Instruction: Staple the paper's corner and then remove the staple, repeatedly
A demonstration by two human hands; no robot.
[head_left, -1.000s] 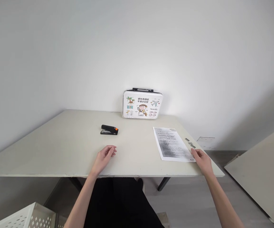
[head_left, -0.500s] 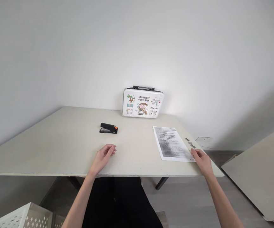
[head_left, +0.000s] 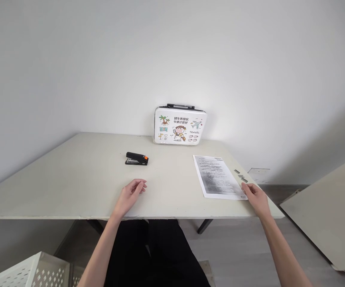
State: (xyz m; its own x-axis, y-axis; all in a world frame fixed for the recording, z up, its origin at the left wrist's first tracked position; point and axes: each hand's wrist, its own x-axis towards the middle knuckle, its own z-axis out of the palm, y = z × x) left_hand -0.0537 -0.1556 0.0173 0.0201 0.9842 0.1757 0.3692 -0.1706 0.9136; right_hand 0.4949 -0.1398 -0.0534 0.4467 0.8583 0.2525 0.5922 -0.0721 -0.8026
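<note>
My left hand rests on the table, fingers loosely curled together and nothing visible in them. Beyond it lies a black stapler with an orange piece at its right end. At the right, a printed sheet of paper lies flat. My right hand is at the lower right edge of the paper, thumb and fingers curled together; whether they pinch the paper is hidden. Just beyond its fingertips are three small grey strips, which look like staples.
A white case with cartoon prints and a black handle stands against the wall at the table's back. The table ends close to my right hand. A white perforated basket is below at the left, a pale panel at the right.
The view has tilted down slightly, so the things on the table sit a little higher. Both hands keep their places and poses; the stapler, paper and strips have not moved on the table.
</note>
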